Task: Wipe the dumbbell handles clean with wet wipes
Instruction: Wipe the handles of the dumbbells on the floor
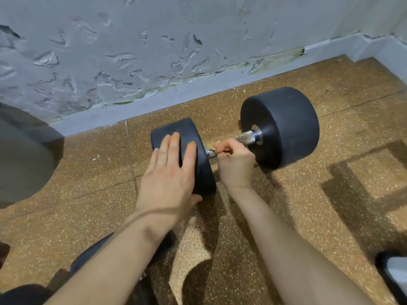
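A black dumbbell (284,126) lies on the speckled brown floor (330,194) near the wall, its knurled metal handle (245,137) running between two round heads. My left hand (169,172) rests flat with straight fingers on the nearer, left head (204,172). Curled around the handle close to that head is my right hand (235,164). A small scrap of something shows at its fingertips, too small to identify; no wet wipe is clearly visible.
A rough grey wall (154,51) with a pale skirting runs behind the dumbbell. A large dark round object (22,155) sits at the left edge. A dark and white object (394,276) shows at the lower right corner. Dark clothing fills the bottom left.
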`<state>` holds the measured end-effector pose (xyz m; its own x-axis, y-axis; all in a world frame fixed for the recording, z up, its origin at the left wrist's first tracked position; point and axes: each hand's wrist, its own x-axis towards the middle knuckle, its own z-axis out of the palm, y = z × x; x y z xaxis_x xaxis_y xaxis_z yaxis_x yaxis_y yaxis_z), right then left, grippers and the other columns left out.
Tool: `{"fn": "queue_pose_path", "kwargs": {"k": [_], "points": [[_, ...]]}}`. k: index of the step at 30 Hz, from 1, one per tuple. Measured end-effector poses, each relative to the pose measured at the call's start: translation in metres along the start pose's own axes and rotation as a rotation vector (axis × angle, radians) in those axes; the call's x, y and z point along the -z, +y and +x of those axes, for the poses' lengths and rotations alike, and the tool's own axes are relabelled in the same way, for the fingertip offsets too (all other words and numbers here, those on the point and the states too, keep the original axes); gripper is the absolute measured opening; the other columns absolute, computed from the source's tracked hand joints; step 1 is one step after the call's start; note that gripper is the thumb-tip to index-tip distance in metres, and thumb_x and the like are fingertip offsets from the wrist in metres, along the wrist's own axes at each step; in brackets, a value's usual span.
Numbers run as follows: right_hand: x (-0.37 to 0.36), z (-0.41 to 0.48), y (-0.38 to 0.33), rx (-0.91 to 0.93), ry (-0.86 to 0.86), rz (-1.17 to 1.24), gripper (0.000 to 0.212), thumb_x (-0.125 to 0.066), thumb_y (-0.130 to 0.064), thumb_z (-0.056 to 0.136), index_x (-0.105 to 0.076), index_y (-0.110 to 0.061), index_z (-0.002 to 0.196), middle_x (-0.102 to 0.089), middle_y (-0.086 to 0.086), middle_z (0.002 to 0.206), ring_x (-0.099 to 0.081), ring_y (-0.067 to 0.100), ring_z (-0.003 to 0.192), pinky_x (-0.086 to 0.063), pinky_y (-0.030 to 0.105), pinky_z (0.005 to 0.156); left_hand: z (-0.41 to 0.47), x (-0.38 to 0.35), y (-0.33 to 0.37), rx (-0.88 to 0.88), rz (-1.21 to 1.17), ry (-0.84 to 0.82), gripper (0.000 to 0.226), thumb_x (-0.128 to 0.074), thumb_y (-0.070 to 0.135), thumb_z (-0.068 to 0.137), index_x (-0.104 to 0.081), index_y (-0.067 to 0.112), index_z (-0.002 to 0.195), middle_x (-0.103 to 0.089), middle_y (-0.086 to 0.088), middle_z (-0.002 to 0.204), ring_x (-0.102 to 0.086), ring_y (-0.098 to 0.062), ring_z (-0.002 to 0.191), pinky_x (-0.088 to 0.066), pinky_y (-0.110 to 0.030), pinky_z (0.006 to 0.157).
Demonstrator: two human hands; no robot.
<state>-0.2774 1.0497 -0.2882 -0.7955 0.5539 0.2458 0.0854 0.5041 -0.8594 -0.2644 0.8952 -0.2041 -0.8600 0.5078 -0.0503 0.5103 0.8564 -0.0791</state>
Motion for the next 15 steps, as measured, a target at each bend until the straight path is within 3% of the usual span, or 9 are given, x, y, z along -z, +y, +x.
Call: {"fn": "queue_pose_path", "kwargs": {"k": [4,8,10,13,15], "points": [[0.021,0.022,0.01,-0.088,0.145,-0.123,0.027,-0.056,0.003,0.084,-0.057,-0.021,0.072,-0.066,0.001,0.077,-0.061,0.017,0.073,-0.051,0.027,0.068,0.009,0.005,-0.005,-0.005,-0.105,-0.006,0.107,-0.074,0.053,0.075,-0.01,0.015,0.152,-0.002,-0.018,0.161,-0.001,-0.032,0.15,-0.006,-0.042,0.121],[0.004,-0.018,-0.007,-0.227,-0.174,-0.061,0.026,-0.06,0.002,0.084,-0.057,-0.019,0.069,-0.06,-0.005,0.071,-0.056,0.005,0.066,-0.042,0.01,0.058,0.007,0.009,-0.01,-0.004,-0.144,-0.011,0.096,-0.071,0.043,0.076,-0.019,0.015,0.152,-0.008,-0.017,0.161,-0.007,-0.032,0.149,-0.012,-0.041,0.121],[0.017,-0.034,-0.008,-0.396,-0.142,-0.003,0.027,-0.067,-0.001,0.082,-0.06,-0.022,0.068,-0.062,-0.009,0.071,-0.06,0.004,0.071,-0.05,0.017,0.065,0.0,0.013,-0.009,-0.014,-0.177,-0.015,0.09,-0.066,0.037,0.081,-0.016,0.018,0.153,-0.005,-0.014,0.162,-0.005,-0.028,0.15,-0.01,-0.037,0.12],[0.05,-0.028,-0.013,-0.644,-0.036,0.295,0.014,-0.072,0.002,0.079,-0.066,-0.011,0.077,-0.072,0.004,0.079,-0.07,0.018,0.081,-0.058,0.035,0.079,-0.013,0.013,-0.007,-0.033,-0.228,0.019,0.077,-0.057,0.033,0.09,-0.015,0.023,0.154,-0.006,-0.008,0.163,-0.006,-0.022,0.15,-0.014,-0.032,0.119],[0.067,-0.023,-0.027,-0.788,-0.126,0.679,0.016,-0.066,0.01,0.081,-0.066,-0.001,0.093,-0.073,0.014,0.09,-0.071,0.022,0.083,-0.057,0.038,0.084,-0.021,0.013,-0.006,-0.029,-0.198,0.053,0.068,-0.064,0.031,0.089,-0.035,0.021,0.149,-0.029,-0.007,0.158,-0.028,-0.02,0.145,-0.031,-0.032,0.113]]}}
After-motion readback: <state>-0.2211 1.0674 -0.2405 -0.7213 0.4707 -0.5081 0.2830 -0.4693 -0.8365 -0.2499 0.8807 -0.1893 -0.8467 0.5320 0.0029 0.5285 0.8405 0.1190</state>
